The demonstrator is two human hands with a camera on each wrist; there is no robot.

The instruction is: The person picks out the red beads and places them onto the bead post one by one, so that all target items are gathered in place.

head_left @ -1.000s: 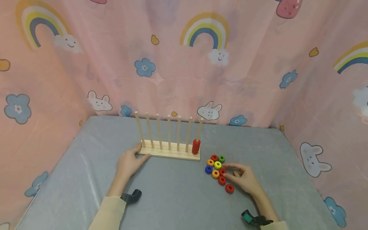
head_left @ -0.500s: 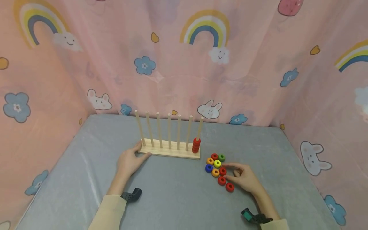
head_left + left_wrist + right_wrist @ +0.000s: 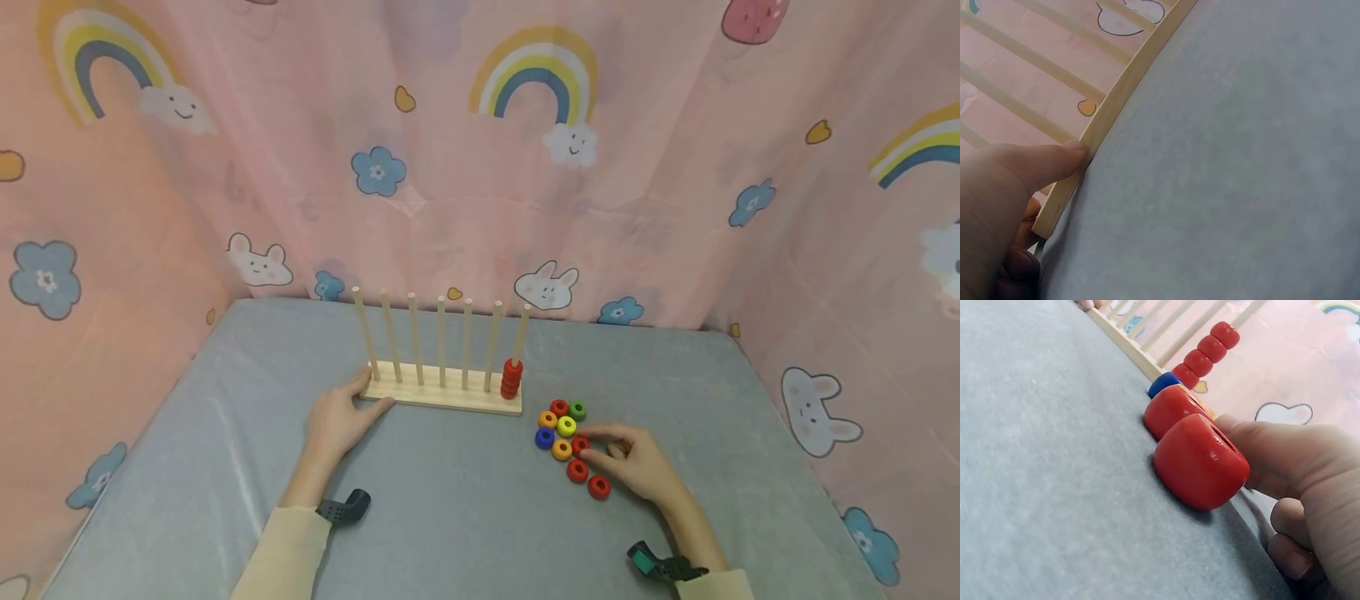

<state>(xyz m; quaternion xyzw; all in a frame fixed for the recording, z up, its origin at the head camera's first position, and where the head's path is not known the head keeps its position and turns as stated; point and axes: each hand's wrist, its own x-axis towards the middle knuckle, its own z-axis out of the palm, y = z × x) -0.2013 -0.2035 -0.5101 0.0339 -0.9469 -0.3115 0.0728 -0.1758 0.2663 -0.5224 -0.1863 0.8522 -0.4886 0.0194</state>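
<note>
A wooden peg abacus (image 3: 442, 398) stands towards the back, a stack of red beads (image 3: 512, 380) on its rightmost peg and the other pegs bare. My left hand (image 3: 339, 422) grips the left end of its base. In the left wrist view the thumb lies on the front edge of the base (image 3: 1113, 103), with fingers behind the end. To the right, my right hand (image 3: 636, 462) has thumb and index finger on either side of a red bead (image 3: 581, 446), pinching it at the edge of the loose group. The right wrist view hides that bead behind a nearer red bead (image 3: 1200, 462).
Around the pinched bead lie a yellow bead (image 3: 566, 427), a green bead (image 3: 577, 410), a blue bead (image 3: 544, 438), two orange beads (image 3: 562, 450) and more red ones. Two red beads (image 3: 598, 487) lie nearest the person. A pink patterned curtain (image 3: 450, 208) encloses the grey-covered table (image 3: 450, 517).
</note>
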